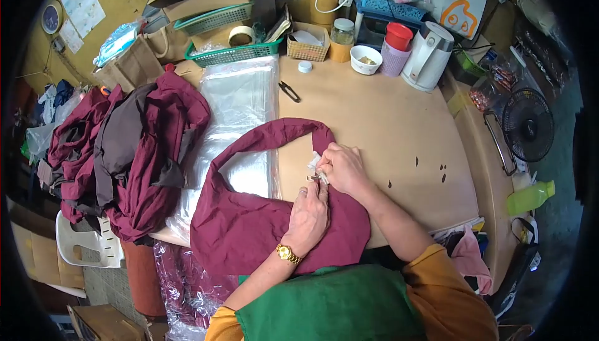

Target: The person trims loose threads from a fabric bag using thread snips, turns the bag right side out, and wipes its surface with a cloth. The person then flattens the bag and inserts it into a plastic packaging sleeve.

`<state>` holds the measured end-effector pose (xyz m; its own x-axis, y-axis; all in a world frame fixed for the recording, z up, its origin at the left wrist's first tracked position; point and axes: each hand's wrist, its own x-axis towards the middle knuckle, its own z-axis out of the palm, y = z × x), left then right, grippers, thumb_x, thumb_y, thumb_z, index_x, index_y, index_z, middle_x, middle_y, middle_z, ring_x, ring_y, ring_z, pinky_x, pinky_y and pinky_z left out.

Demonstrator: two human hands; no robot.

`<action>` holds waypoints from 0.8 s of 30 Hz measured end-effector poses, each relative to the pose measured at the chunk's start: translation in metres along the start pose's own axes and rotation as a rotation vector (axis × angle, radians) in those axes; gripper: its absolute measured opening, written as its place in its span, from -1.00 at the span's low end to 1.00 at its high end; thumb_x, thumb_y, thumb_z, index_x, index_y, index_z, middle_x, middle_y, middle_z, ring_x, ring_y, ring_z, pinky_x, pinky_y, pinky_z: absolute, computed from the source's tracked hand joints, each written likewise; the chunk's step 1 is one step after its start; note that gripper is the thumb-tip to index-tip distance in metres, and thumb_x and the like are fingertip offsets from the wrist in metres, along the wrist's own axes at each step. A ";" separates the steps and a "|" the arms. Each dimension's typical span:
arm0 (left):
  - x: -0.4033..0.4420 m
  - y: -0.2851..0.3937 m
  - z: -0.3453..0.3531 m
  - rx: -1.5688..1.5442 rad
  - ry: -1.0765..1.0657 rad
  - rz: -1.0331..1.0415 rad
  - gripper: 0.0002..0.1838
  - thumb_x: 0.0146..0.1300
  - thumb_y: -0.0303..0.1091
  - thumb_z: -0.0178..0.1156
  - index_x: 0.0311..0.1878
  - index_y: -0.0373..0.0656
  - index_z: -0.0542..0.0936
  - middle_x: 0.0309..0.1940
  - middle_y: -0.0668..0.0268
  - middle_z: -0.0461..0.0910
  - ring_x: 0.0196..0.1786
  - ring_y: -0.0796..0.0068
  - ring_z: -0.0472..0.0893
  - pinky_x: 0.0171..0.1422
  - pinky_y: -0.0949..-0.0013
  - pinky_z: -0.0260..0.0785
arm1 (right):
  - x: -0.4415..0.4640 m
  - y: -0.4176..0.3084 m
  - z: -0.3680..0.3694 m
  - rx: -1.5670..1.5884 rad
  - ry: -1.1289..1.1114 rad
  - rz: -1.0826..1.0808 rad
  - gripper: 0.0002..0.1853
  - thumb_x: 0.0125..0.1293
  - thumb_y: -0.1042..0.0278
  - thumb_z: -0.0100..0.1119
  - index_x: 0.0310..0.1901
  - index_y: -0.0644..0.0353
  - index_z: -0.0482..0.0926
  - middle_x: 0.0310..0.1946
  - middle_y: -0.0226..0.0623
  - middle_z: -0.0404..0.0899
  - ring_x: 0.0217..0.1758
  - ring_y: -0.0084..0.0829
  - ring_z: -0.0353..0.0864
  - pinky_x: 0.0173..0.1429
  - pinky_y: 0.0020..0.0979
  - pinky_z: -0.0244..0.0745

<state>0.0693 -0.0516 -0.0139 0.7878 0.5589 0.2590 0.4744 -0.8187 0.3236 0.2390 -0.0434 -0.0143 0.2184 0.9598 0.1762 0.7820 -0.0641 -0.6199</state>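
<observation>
Both the left hand (307,213) and the right hand (342,167) meet at a small white tag (314,160) on the maroon cloth bag (262,219), which lies partly over clear plastic sleeves (240,97), near black thread snips (289,91)

Both forearms reach forward and angle inward, the left hand (309,212) extended with fingers pointing away from the body, the right hand (342,167) curled above it, their fingertips drawn close together.
</observation>
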 end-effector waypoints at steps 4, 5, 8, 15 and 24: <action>0.004 0.004 -0.004 0.001 0.028 -0.023 -0.54 0.17 -0.53 0.10 0.18 -0.44 0.49 -0.12 -0.04 0.45 -0.14 0.02 0.49 -0.03 0.11 0.45 | 0.010 -0.001 0.002 -0.154 0.219 -0.092 -0.92 0.13 0.36 0.30 -0.45 0.13 0.62 -0.32 -0.32 0.56 -0.12 -0.26 0.58 0.06 -0.16 0.20; 0.004 0.004 -0.003 0.003 0.032 -0.019 -0.54 0.17 -0.53 0.10 0.18 -0.44 0.49 -0.12 -0.04 0.45 -0.14 0.02 0.49 -0.03 0.11 0.45 | 0.012 0.000 0.002 -0.170 0.248 -0.141 -0.90 0.17 0.35 0.27 -0.43 0.14 0.60 -0.32 -0.32 0.55 -0.10 -0.28 0.58 0.07 -0.14 0.18; 0.005 -0.002 0.000 -0.013 0.018 -0.015 -0.50 0.17 -0.53 0.11 0.22 -0.44 0.47 -0.13 -0.03 0.45 -0.13 0.03 0.49 -0.04 0.11 0.45 | -0.015 -0.012 -0.009 -0.158 0.096 -0.094 -0.92 0.15 0.35 0.29 -0.44 0.12 0.62 -0.31 -0.33 0.55 -0.12 -0.28 0.58 0.07 -0.16 0.18; 0.002 0.002 -0.001 0.022 0.017 0.000 -0.42 0.15 -0.53 0.12 0.30 -0.45 0.41 -0.14 0.00 0.44 -0.14 0.05 0.48 -0.01 0.15 0.43 | 0.004 0.000 -0.002 -0.175 0.228 -0.072 -0.93 0.12 0.35 0.33 -0.45 0.09 0.64 -0.34 -0.37 0.57 -0.13 -0.30 0.58 0.05 -0.18 0.23; 0.001 -0.002 0.004 0.022 0.026 0.016 -0.39 0.15 -0.51 0.13 0.32 -0.45 0.40 -0.19 0.00 0.46 -0.15 0.06 0.48 -0.01 0.16 0.42 | 0.002 -0.019 -0.006 -0.271 0.081 -0.180 -0.92 0.15 0.37 0.30 -0.46 0.08 0.62 -0.37 -0.38 0.55 -0.18 -0.30 0.55 0.05 -0.19 0.19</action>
<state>0.0709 -0.0494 -0.0177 0.7851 0.5487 0.2872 0.4705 -0.8300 0.2995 0.2282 -0.0423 0.0023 0.0997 0.9382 0.3313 0.9368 0.0237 -0.3492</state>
